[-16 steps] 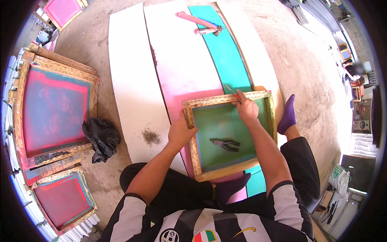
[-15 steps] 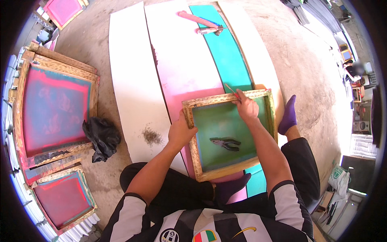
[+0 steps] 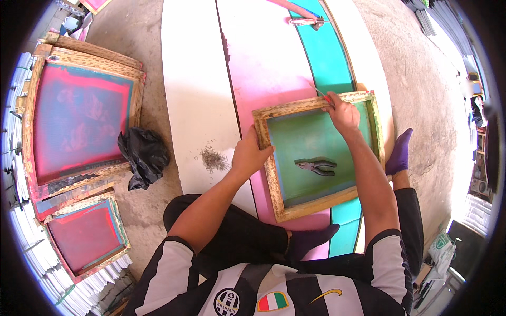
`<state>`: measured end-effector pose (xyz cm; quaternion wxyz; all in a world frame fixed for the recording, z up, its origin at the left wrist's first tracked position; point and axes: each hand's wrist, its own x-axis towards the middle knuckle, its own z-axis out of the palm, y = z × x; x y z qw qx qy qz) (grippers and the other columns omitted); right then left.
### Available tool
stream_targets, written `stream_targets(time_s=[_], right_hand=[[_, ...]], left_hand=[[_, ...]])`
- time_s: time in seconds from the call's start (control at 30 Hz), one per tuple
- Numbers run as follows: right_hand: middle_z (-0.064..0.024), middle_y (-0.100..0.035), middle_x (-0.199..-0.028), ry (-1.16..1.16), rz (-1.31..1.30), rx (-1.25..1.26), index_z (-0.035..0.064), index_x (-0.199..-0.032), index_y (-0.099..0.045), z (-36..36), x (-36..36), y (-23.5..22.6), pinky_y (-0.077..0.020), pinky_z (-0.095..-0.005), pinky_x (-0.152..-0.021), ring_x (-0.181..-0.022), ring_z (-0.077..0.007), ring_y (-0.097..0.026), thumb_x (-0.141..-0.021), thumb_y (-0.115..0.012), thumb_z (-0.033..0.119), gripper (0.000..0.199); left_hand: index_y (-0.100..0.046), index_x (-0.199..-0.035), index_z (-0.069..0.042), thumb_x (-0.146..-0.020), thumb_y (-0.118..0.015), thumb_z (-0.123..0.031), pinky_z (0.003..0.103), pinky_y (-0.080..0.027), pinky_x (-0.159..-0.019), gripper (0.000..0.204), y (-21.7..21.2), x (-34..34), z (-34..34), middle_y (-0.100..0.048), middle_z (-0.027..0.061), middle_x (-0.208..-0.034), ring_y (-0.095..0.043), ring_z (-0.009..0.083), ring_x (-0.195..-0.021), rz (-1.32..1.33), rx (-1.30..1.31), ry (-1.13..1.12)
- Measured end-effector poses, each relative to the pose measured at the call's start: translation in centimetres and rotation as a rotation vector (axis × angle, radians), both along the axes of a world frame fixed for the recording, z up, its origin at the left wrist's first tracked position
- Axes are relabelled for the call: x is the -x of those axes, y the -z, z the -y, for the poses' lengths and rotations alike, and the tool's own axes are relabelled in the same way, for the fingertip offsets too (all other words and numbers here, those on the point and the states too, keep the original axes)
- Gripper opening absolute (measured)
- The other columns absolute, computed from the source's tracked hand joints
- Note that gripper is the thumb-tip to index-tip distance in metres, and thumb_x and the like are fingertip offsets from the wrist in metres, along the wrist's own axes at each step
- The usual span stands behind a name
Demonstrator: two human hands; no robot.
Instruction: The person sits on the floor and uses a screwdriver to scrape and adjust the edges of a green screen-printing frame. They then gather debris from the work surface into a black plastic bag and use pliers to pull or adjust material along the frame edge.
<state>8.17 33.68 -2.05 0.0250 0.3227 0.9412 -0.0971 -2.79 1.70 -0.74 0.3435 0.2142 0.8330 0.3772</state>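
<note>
The right hand [image 3: 342, 113] is curled shut around a thin red-handled tool [image 3: 322, 96], its tip at the far rail of a wooden screen-printing frame [image 3: 271, 168] with green mesh. The left hand [image 3: 250, 154] is clamped over that frame's left rail, fingers wrapped on the outer edge and thumb on top. One pair of pliers [image 3: 316, 167] lies flat on the green mesh, between the two forearms and touching neither hand.

The frame rests on long boards laid side by side on the floor: one white board [image 3: 192, 79] at the left, one pink board [image 3: 269, 58] under the frame's left half, one teal board [image 3: 329, 52] under its right half. A small heap of pulled staples or wire bits [image 3: 213, 158] sits on the white board just beside the left hand. At the far end of the teal board lies one more metal tool [image 3: 305, 22]; its kind cannot be told.

The person sits cross-legged, with two purple socks in view: one [image 3: 399, 152] just right of the frame, one [image 3: 311, 238] near its lower edge.

Farther left on the concrete floor [image 3: 421, 79] is one crumpled black plastic bag [image 3: 143, 157]. Beyond it lie two more wooden frames with red mesh: a large one [image 3: 79, 121] and a smaller one [image 3: 87, 234] nearer the person.
</note>
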Motion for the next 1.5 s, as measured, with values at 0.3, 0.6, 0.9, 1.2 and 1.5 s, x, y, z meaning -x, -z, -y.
stream_targets(time_s=[0.3,0.6,0.9,1.2,1.5], right_hand=[[-0.0098,-0.077,-0.110,-0.158,-0.030,0.111,0.0258,-0.137,-0.063,2.3,7.7,-1.3,-0.0582,-0.0491,-0.082,-0.099,-0.0350,-0.073,-0.093,-0.074,0.036,0.047],[-0.0181,-0.067,-0.131,0.226,-0.357,0.118,0.0223,-0.137,-0.068,7.8,-4.2,-1.3,-0.0505,-0.0490,-0.102,-0.126,-0.0378,-0.060,-0.089,-0.079,0.029,0.049],[-0.0269,-0.062,-0.127,0.733,-0.343,0.316,0.0171,-0.133,-0.072,13.1,-17.3,0.3,-0.0493,-0.0498,-0.103,-0.122,-0.0438,-0.060,-0.089,-0.080,0.035,0.048],[-0.0175,-0.071,-0.089,0.779,-0.547,0.303,0.0029,-0.114,-0.073,9.9,-15.3,1.5,-0.0527,-0.0464,-0.080,-0.085,-0.0377,-0.069,-0.094,-0.074,0.041,0.043],[-0.0186,-0.073,-0.113,0.581,-0.505,0.390,0.0059,-0.120,-0.073,-3.0,-12.8,1.4,-0.0534,-0.0438,-0.092,-0.106,-0.0340,-0.069,-0.095,-0.072,0.039,0.041]], left_hand=[[-0.066,-0.120,0.007,-0.085,-0.080,-0.039,0.044,-0.058,-0.081,0.060,-2.1,3.8,2.1,-0.075,0.0248,-0.097,-0.075,0.0368,-0.089,-0.025,0.202,-0.018],[-0.055,-0.102,0.003,-0.084,-0.084,-0.034,0.047,-0.052,-0.079,0.050,1.8,5.1,2.1,-0.066,0.0230,-0.092,-0.066,0.0397,-0.087,-0.482,-0.024,-0.253],[-0.054,-0.107,0.004,-0.083,-0.084,-0.029,0.047,-0.053,-0.076,0.051,2.2,5.1,1.6,-0.068,0.0208,-0.088,-0.068,0.0365,-0.082,-0.373,-0.058,-0.392],[-0.074,-0.114,0.008,-0.084,-0.081,-0.040,0.040,-0.055,-0.074,0.057,2.0,5.3,3.4,-0.073,0.0162,-0.082,-0.071,0.0310,-0.077,-0.304,-0.003,-0.300],[-0.078,-0.102,0.003,-0.083,-0.078,-0.048,0.046,-0.056,-0.077,0.054,-1.0,-2.4,4.8,-0.075,0.0226,-0.086,-0.073,0.0382,-0.084,0.004,0.143,0.071]])
